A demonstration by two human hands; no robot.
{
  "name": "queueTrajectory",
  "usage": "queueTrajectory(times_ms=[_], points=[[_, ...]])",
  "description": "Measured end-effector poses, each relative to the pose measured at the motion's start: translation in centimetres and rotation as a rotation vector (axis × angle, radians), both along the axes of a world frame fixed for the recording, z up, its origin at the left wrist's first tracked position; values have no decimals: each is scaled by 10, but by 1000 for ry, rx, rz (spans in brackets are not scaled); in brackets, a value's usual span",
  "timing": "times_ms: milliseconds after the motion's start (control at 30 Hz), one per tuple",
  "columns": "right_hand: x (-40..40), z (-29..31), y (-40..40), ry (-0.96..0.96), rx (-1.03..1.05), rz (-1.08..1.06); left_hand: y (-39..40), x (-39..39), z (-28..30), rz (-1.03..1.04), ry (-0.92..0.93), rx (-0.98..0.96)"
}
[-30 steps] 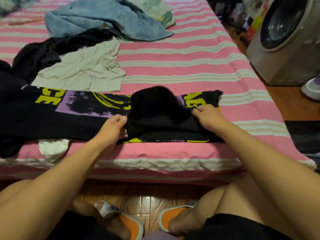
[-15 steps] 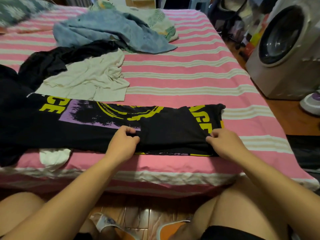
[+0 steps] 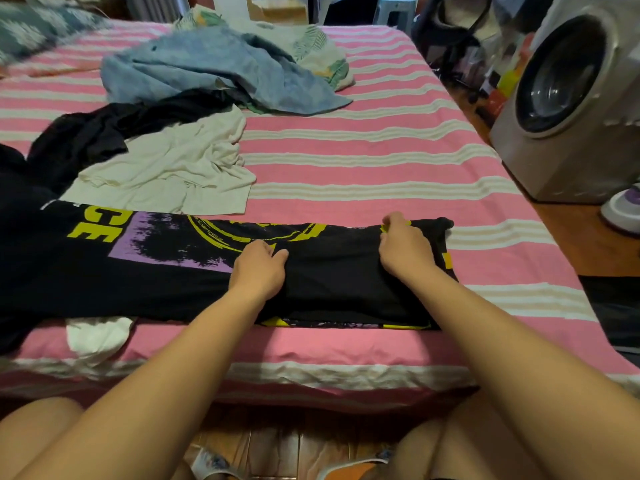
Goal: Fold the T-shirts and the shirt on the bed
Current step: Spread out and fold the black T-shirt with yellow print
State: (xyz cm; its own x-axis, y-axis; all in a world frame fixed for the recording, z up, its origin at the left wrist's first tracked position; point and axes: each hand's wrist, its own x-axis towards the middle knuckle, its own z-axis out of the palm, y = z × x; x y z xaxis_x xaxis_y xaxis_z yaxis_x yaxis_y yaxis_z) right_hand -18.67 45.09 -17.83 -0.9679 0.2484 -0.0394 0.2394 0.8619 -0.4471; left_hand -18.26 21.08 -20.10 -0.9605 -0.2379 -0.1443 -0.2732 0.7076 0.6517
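Both hands [image 3: 403, 249] atop the black T-shirt [image 3: 166, 271].

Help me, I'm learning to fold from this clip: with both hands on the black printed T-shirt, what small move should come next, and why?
Probably fold again: carry the doubled right end leftward over the print. The left hand and right hand rest on the black printed T-shirt, whose right part is already doubled over, while its left part lies stretched out along the bed edge.
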Motion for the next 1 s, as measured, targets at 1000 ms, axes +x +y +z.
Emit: queueTrajectory(times_ms=[1000], points=[[28, -25, -163, -42, 330, 594, -320, 22, 18, 279, -76, -541]])
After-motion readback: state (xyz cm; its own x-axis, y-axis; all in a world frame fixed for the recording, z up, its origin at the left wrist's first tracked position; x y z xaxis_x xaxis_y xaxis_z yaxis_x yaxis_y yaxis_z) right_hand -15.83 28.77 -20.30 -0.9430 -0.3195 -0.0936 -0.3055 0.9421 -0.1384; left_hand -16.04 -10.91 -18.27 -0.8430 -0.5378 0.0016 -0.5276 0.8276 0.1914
